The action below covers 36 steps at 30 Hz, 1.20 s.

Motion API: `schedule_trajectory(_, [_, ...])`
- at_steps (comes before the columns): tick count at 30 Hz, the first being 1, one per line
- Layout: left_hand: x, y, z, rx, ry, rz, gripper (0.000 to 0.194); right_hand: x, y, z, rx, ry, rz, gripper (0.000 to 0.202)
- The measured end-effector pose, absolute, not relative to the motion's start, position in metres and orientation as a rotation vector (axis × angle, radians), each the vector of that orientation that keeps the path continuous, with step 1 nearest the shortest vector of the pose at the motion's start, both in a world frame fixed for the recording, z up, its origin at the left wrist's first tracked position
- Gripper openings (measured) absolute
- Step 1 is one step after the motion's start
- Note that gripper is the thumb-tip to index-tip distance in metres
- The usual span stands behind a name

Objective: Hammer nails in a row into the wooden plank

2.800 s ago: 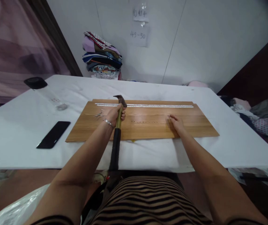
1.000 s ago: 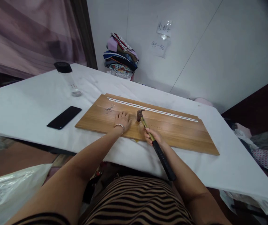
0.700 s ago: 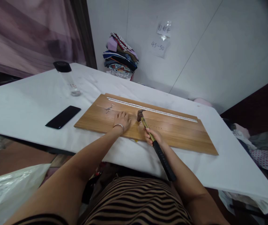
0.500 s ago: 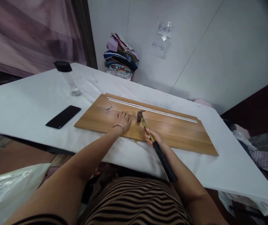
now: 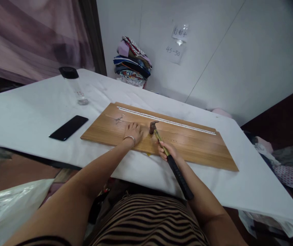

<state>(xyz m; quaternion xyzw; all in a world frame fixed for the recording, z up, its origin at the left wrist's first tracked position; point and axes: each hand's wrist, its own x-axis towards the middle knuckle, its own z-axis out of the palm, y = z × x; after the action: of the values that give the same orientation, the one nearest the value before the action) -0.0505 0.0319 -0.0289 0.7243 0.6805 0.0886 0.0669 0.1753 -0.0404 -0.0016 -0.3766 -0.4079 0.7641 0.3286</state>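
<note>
My right hand (image 5: 167, 150) is wrapped round the yellow part of a claw hammer (image 5: 173, 164), whose black grip points back toward me. Its rusty head is low over the wooden board (image 5: 200, 147); whether it touches the wood I cannot tell. Flat on the board, fingers stretched, lies my left hand (image 5: 133, 132), with a bracelet at the wrist. Beyond that hand is a small heap of loose nails (image 5: 119, 119). A row of small dark marks (image 5: 170, 140) runs across the wood to the right of the hammer head.
Two white measuring strips (image 5: 167, 120) run along the board's far side. Left of the board lie a black phone (image 5: 69, 127) and, farther back, a clear bottle (image 5: 76, 87) with a black lid. Folded clothes (image 5: 132, 63) are stacked by the wall behind the white-covered table (image 5: 105, 89).
Almost nothing differs. The hammer head has shifted very slightly; my left hand still lies flat in the same place on the board.
</note>
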Motion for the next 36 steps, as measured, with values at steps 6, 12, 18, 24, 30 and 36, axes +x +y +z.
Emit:
schedule_trajectory(6, [-0.0510,0.0330,-0.0307,2.189,2.044,0.298,0.050,0.1763,-0.0408,-0.0027,-0.962,-1.046,1.999,0.037])
schedule_trajectory(12, [-0.0503,0.0318,-0.0275,2.196,2.043,0.280,0.052,0.1763,-0.0413,-0.0015,-0.996,-1.052,2.010,0.034])
schedule_trajectory(18, [-0.0493,0.0314,-0.0261,2.198,2.035,0.282,0.051,0.1762,-0.0416,-0.0013,-1.012,-1.060,2.001,0.031])
schedule_trajectory(24, [-0.0501,0.0317,-0.0273,2.213,2.041,0.293,0.050,0.1775,-0.0395,-0.0016,-0.996,-1.041,1.997,0.040])
schedule_trajectory(30, [-0.0495,0.0327,-0.0283,2.195,2.045,0.303,0.049,0.1788,-0.0411,-0.0015,-0.969,-1.044,1.985,0.038])
schedule_trajectory(36, [-0.0492,0.0323,-0.0279,2.210,2.035,0.306,0.049,0.1776,-0.0427,-0.0003,-0.990,-1.056,1.978,0.038])
